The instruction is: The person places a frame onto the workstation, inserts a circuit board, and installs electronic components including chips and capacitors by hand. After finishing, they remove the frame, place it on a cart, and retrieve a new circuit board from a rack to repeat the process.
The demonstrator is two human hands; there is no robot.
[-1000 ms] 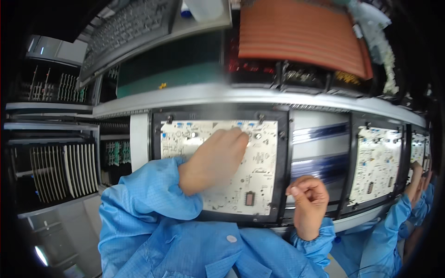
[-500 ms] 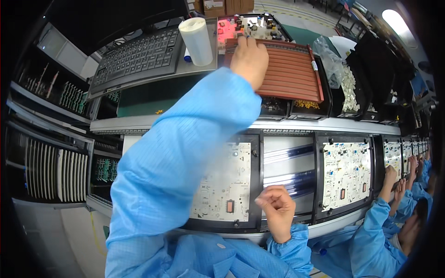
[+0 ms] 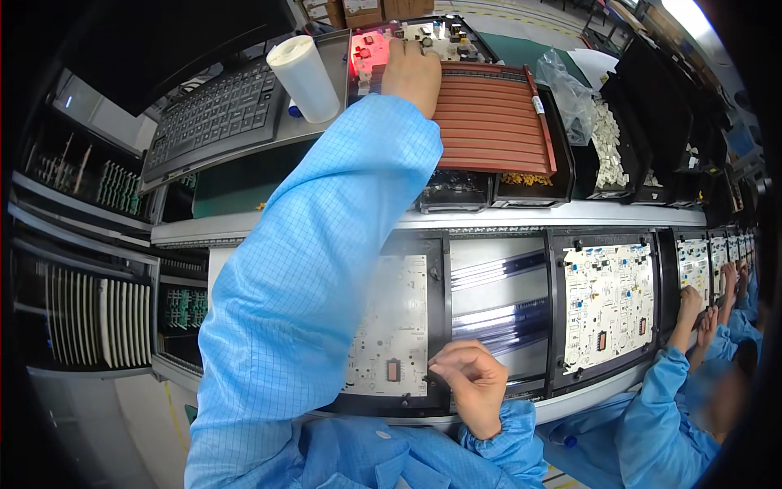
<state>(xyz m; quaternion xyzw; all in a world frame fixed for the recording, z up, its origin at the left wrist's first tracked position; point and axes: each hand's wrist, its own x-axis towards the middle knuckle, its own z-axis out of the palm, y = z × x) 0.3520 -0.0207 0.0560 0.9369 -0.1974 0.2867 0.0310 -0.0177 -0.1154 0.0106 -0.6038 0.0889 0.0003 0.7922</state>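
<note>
My left arm in a blue sleeve stretches far up and away from me. My left hand lies at the top edge of a ribbed brown tray, its fingertips in a tray of small parts lit red; the fingers are hidden. A white circuit board sits in a black carrier frame in front of me, half covered by my sleeve. My right hand rests at the carrier's lower right edge with fingers curled in, and nothing shows in it.
A white cylinder and a keyboard stand on the upper shelf at left. Black parts bins line the right. A second board in its carrier lies further right, with a co-worker's hands beyond. Board racks fill the left.
My left hand has left the circuit board and gone up to the parts tray at the far shelf. My right hand has stayed by the carrier's lower right edge.
</note>
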